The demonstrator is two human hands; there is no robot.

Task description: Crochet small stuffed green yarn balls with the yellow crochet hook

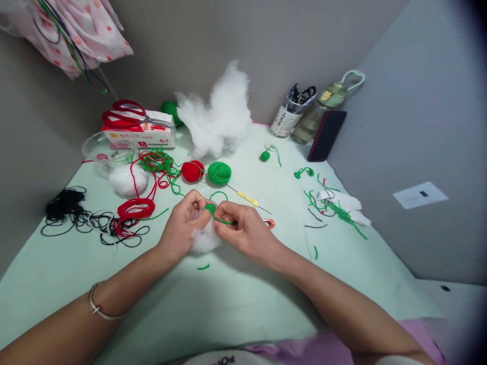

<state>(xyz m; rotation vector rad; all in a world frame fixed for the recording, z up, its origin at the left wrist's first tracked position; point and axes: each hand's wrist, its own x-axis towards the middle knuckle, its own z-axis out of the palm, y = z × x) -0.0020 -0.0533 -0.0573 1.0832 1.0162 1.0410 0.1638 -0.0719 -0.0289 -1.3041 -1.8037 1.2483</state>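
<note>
My left hand (185, 222) is closed around a small green crocheted piece (210, 208) with a tuft of white stuffing (204, 239) beneath it, just above the pale green table (243, 304). My right hand (245, 229) pinches a strand of green yarn (224, 221) that runs from the piece. Both hands meet at the table's middle. Behind them lie a green yarn ball (219, 173), a red yarn ball (192, 171) and a yellow-handled crochet hook (249, 198). An orange object (269, 223) peeks out past my right hand.
A heap of white stuffing (218, 119) sits at the back. Red scissors (125, 114) lie on a box (140, 136) at back left, near white yarn (127, 180), red cord (135, 209) and black cord (72, 210). A pen jar (289, 115), bottle (319, 109), dark phone (327, 134) and green scraps (335, 208) stand right.
</note>
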